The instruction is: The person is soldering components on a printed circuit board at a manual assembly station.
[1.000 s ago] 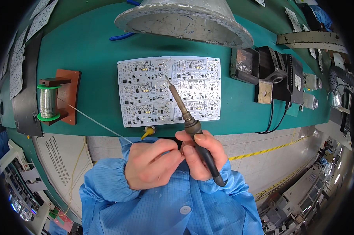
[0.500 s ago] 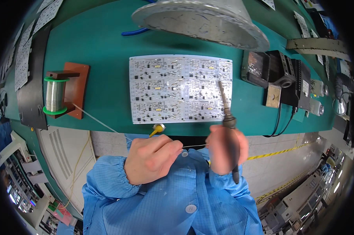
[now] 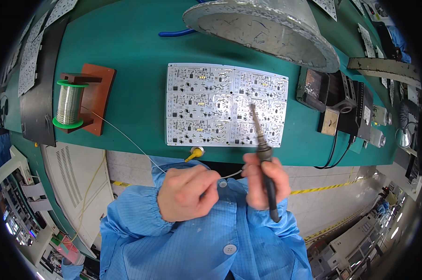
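My left hand (image 3: 188, 193) is closed on a thin solder wire (image 3: 135, 143) in front of the table edge. The wire runs in from a spool of solder (image 3: 69, 105) at the left. A short, slightly bowed length of it leaves my left fingers and reaches those of my right hand (image 3: 263, 183). That hand also grips a soldering iron (image 3: 265, 154) by its dark handle. The iron points away from me, its tip over the right half of a white circuit board panel (image 3: 199, 112); whether it touches cannot be told.
A brown stand (image 3: 99, 99) carries the spool. Overhanging the far side is a large worn metal hood (image 3: 271, 35). An iron holder (image 3: 344, 95) and a small sponge tray (image 3: 329, 122) stand right of the panel. A yellow clip lead (image 3: 195, 153) sits at the near edge.
The view has shifted, so the panel and spool appear moved. The iron's tip has swung left over the panel. The wire between my hands now bows more.
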`<state>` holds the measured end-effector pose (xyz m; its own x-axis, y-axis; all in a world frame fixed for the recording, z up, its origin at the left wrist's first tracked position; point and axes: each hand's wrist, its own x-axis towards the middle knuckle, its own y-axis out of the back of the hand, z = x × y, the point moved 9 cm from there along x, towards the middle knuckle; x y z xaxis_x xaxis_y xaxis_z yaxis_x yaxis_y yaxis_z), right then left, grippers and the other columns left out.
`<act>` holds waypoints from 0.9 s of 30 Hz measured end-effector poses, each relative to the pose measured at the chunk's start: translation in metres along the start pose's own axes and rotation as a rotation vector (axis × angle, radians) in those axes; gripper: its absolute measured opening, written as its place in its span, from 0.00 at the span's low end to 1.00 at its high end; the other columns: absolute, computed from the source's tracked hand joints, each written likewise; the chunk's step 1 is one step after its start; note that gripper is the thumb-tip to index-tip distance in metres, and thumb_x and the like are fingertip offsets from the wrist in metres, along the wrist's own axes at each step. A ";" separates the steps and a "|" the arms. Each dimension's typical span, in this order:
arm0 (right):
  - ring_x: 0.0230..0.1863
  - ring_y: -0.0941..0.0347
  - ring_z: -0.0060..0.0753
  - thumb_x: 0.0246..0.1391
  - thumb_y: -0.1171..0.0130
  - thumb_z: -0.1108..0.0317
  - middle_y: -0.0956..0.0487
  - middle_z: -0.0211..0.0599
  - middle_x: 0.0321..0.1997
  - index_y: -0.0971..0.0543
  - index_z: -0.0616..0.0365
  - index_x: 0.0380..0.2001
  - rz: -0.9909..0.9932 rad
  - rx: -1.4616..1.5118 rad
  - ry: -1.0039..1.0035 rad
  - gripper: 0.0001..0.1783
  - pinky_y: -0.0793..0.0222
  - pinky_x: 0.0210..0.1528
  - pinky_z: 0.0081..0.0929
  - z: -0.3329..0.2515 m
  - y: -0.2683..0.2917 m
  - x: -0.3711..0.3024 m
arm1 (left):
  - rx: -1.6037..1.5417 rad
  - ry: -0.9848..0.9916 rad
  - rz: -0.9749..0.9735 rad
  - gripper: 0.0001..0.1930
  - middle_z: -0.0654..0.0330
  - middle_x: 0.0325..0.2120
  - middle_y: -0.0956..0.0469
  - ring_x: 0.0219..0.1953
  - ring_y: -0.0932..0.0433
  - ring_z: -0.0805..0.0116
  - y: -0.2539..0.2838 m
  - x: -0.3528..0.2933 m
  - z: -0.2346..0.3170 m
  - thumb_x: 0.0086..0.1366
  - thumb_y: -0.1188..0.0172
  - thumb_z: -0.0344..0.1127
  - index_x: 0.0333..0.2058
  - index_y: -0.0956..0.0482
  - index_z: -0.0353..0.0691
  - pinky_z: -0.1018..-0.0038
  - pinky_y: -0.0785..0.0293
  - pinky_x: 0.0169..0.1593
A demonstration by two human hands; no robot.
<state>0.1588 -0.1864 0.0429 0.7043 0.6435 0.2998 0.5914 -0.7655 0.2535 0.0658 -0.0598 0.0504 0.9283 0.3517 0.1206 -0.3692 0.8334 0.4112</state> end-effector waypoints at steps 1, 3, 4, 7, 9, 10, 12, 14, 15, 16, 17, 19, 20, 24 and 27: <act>0.25 0.28 0.33 0.50 0.48 0.85 0.23 0.56 0.36 0.33 0.53 0.50 0.095 0.011 0.031 0.24 0.28 0.28 0.28 0.003 0.011 0.001 | 0.036 0.024 0.010 0.09 0.58 0.16 0.28 0.14 0.29 0.63 0.006 -0.001 -0.003 0.45 0.44 0.19 0.29 0.25 0.35 0.72 0.35 0.18; 0.25 0.28 0.32 0.50 0.48 0.85 0.22 0.54 0.36 0.32 0.52 0.50 0.306 -0.059 -0.003 0.24 0.29 0.28 0.26 0.012 0.040 -0.003 | 0.105 0.086 0.058 0.10 0.57 0.18 0.26 0.18 0.25 0.63 0.025 -0.004 -0.011 0.44 0.43 0.20 0.28 0.25 0.35 0.73 0.31 0.20; 0.28 0.27 0.33 0.52 0.47 0.81 0.22 0.54 0.39 0.33 0.56 0.52 0.369 -0.116 0.019 0.23 0.28 0.32 0.29 0.013 0.053 -0.002 | 0.130 0.130 0.103 0.10 0.56 0.19 0.26 0.18 0.25 0.62 0.035 -0.005 -0.017 0.44 0.43 0.19 0.28 0.25 0.35 0.72 0.31 0.20; 0.36 0.28 0.33 0.58 0.51 0.67 0.23 0.55 0.44 0.35 0.65 0.54 0.481 -0.266 0.053 0.22 0.32 0.44 0.35 0.021 0.085 0.007 | 0.162 0.291 0.335 0.06 0.59 0.19 0.26 0.17 0.28 0.74 0.067 -0.011 -0.039 0.52 0.44 0.19 0.30 0.24 0.34 0.80 0.35 0.20; 0.38 0.28 0.33 0.59 0.52 0.66 0.23 0.53 0.45 0.35 0.65 0.54 0.467 -0.347 -0.015 0.22 0.33 0.46 0.33 0.034 0.095 0.014 | 0.177 0.312 0.396 0.03 0.63 0.19 0.26 0.18 0.31 0.82 0.074 -0.007 -0.051 0.57 0.44 0.21 0.31 0.24 0.32 0.85 0.37 0.21; 0.40 0.28 0.34 0.60 0.54 0.65 0.23 0.52 0.45 0.34 0.66 0.54 0.451 -0.434 -0.088 0.22 0.34 0.48 0.31 0.041 0.098 0.017 | 0.082 0.340 0.480 0.02 0.64 0.19 0.26 0.18 0.31 0.84 0.079 -0.006 -0.061 0.58 0.44 0.22 0.31 0.25 0.32 0.85 0.37 0.21; 0.44 0.29 0.34 0.61 0.56 0.64 0.23 0.50 0.46 0.33 0.67 0.54 0.397 -0.363 -0.185 0.22 0.36 0.51 0.29 0.056 0.099 0.022 | -0.065 0.387 0.588 0.02 0.66 0.19 0.26 0.20 0.32 0.87 0.084 -0.007 -0.077 0.61 0.43 0.24 0.30 0.25 0.31 0.87 0.37 0.22; 0.46 0.30 0.33 0.61 0.56 0.65 0.23 0.50 0.46 0.32 0.68 0.53 0.418 -0.362 -0.143 0.21 0.36 0.51 0.29 0.054 0.099 0.023 | -0.075 0.339 0.619 0.03 0.66 0.19 0.26 0.20 0.32 0.87 0.084 -0.001 -0.083 0.61 0.42 0.24 0.30 0.26 0.31 0.87 0.37 0.22; 0.46 0.30 0.32 0.62 0.57 0.65 0.23 0.49 0.46 0.32 0.68 0.53 0.436 -0.357 -0.079 0.21 0.36 0.51 0.29 0.049 0.098 0.023 | -0.104 0.304 0.651 0.03 0.66 0.19 0.26 0.20 0.32 0.87 0.086 0.000 -0.086 0.60 0.42 0.24 0.29 0.26 0.31 0.87 0.37 0.22; 0.46 0.29 0.32 0.62 0.56 0.65 0.23 0.49 0.45 0.31 0.68 0.52 0.426 -0.358 -0.130 0.21 0.36 0.51 0.29 0.053 0.098 0.024 | -0.120 0.303 0.670 0.04 0.67 0.18 0.27 0.19 0.33 0.87 0.086 0.002 -0.090 0.60 0.42 0.25 0.27 0.26 0.32 0.87 0.39 0.21; 0.46 0.29 0.33 0.62 0.56 0.64 0.23 0.50 0.45 0.31 0.68 0.52 0.403 -0.369 -0.182 0.21 0.36 0.51 0.29 0.057 0.097 0.024 | -0.113 0.297 0.681 0.04 0.67 0.18 0.27 0.19 0.33 0.87 0.087 0.002 -0.093 0.60 0.42 0.25 0.27 0.26 0.32 0.87 0.39 0.21; 0.46 0.29 0.33 0.61 0.56 0.64 0.23 0.49 0.45 0.31 0.68 0.52 0.401 -0.390 -0.163 0.21 0.35 0.50 0.29 0.055 0.096 0.026 | -0.134 0.288 0.666 0.05 0.68 0.16 0.29 0.19 0.35 0.87 0.087 0.003 -0.099 0.60 0.41 0.26 0.26 0.27 0.33 0.87 0.40 0.21; 0.45 0.29 0.33 0.61 0.56 0.64 0.23 0.49 0.45 0.31 0.68 0.52 0.416 -0.395 -0.153 0.21 0.35 0.50 0.29 0.053 0.097 0.026 | -0.122 0.269 0.681 0.07 0.69 0.16 0.30 0.18 0.36 0.88 0.088 0.002 -0.099 0.60 0.41 0.26 0.25 0.27 0.33 0.87 0.41 0.20; 0.46 0.28 0.34 0.61 0.55 0.65 0.23 0.50 0.44 0.31 0.68 0.52 0.419 -0.410 -0.170 0.21 0.35 0.50 0.30 0.056 0.095 0.027 | -0.166 0.252 0.727 0.05 0.69 0.17 0.28 0.19 0.34 0.88 0.086 -0.001 -0.102 0.60 0.42 0.26 0.26 0.26 0.33 0.88 0.40 0.21; 0.45 0.28 0.34 0.61 0.55 0.64 0.23 0.50 0.45 0.31 0.68 0.52 0.424 -0.388 -0.167 0.21 0.35 0.50 0.30 0.056 0.094 0.029 | -0.197 0.249 0.738 0.02 0.68 0.19 0.26 0.21 0.32 0.87 0.086 -0.002 -0.102 0.60 0.43 0.24 0.29 0.24 0.32 0.88 0.39 0.23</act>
<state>0.2570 -0.2398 0.0241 0.9184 0.2487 0.3077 0.0804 -0.8788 0.4703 0.0282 0.0547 -0.0070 0.4133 0.9067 0.0843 -0.9064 0.4007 0.1338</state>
